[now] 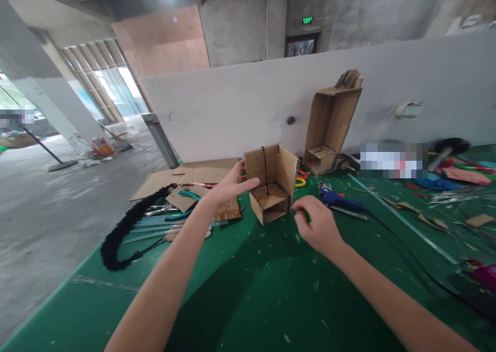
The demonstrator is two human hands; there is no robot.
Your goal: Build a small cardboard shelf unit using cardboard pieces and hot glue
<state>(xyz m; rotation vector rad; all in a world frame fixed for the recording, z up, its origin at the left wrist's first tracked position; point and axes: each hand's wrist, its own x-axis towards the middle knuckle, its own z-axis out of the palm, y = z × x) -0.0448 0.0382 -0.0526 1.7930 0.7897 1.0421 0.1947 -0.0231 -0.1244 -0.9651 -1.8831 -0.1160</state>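
Note:
A small cardboard structure stands on the green table, with two upright walls and a hollow box at its base. A thin black cord runs down inside it from the top edge to the box top. My left hand is at the structure's left side, thumb stretched toward its front and fingers partly hidden behind the wall; the fingers are apart. At the lower right edge of the structure is my right hand, thumb and fingertips curled together; whatever it may hold is too small to make out.
A taller cardboard structure stands behind, by the white partition. A blue glue gun with a black cable lies right. Left are a fuzzy black strip, pliers, clear sticks and cardboard sheets. Scraps lie far right.

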